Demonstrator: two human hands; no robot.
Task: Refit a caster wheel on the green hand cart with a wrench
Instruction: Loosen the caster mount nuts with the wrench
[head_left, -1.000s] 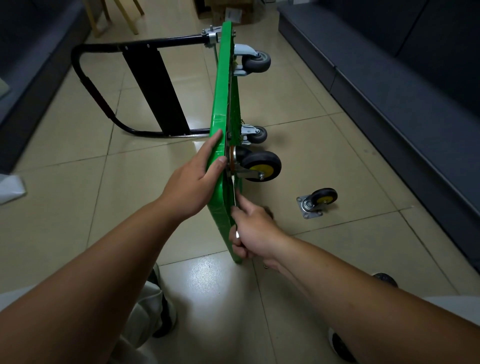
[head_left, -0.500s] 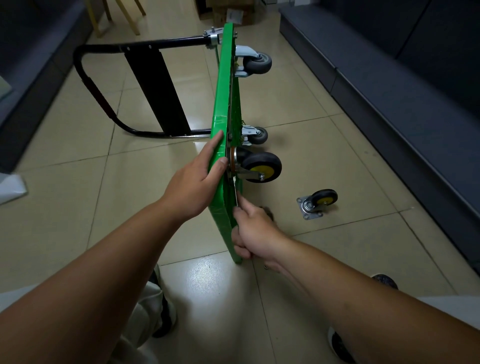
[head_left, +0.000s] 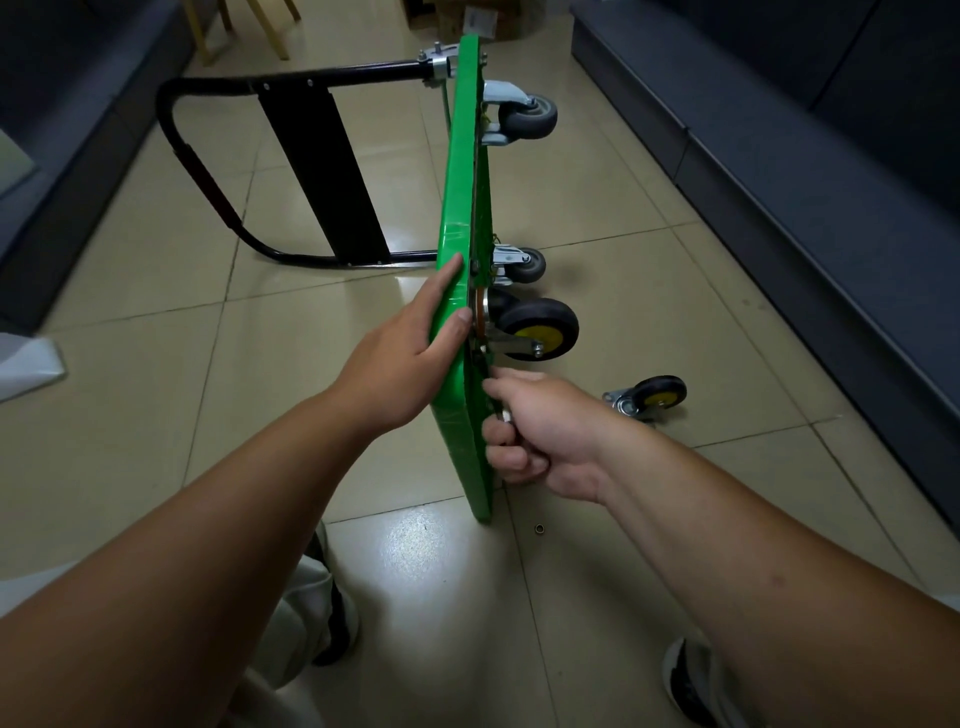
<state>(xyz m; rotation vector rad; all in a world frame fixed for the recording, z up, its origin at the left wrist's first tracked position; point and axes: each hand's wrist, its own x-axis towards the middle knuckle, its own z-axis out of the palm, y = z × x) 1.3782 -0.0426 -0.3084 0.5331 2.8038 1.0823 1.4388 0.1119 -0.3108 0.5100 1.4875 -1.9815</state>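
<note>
The green hand cart (head_left: 462, 208) stands on its side edge on the tiled floor, its underside facing right. A black caster with a yellow hub (head_left: 540, 330) sits against the underside near me. My left hand (head_left: 415, 348) holds the cart's top edge, thumb over the edge beside the caster plate. My right hand (head_left: 540, 426) grips a wrench (head_left: 493, 400) just below that caster; most of the tool is hidden in my fist and behind the deck. A second loose yellow-hub caster (head_left: 652, 397) lies on the floor to the right.
The cart's black folded handle (head_left: 218, 187) lies on the floor to the left. Two grey casters (head_left: 527, 117) (head_left: 522, 265) stick out further along the deck. A small nut (head_left: 540, 529) lies on the tile near the deck's near corner. A dark sofa (head_left: 779, 171) runs along the right.
My right hand has shifted slightly lower and to the right along the cart's underside with the wrench. The left hand and cart have stayed put.
</note>
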